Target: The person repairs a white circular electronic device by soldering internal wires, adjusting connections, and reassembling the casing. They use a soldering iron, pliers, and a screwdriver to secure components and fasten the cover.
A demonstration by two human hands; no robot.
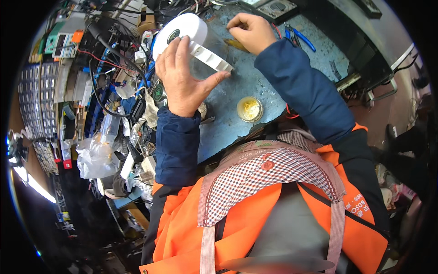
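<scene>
A clear, jug-like vessel (213,44) with a round white end (190,26) and a white handle-like strip (211,56) stands at the far middle of the bench. My left hand (179,75) grips it at the strip, fingers along the upper end and thumb at the lower end. Just right of the vessel, my right hand (253,33) is closed, its fingers curled in. A yellow-brown piece (236,44) shows beside those fingers; whether I hold it cannot be made out. Nearer to me sits a small open round jar (250,109) with yellowish stuff inside.
Blue-handled pliers (303,40) lie right of my right hand. A meter (276,7) is at the back. Tangled cables, parts and a plastic bag (98,153) crowd the left side. Drawer racks (39,98) stand farther left. The blue bench top (223,123) ends near my apron.
</scene>
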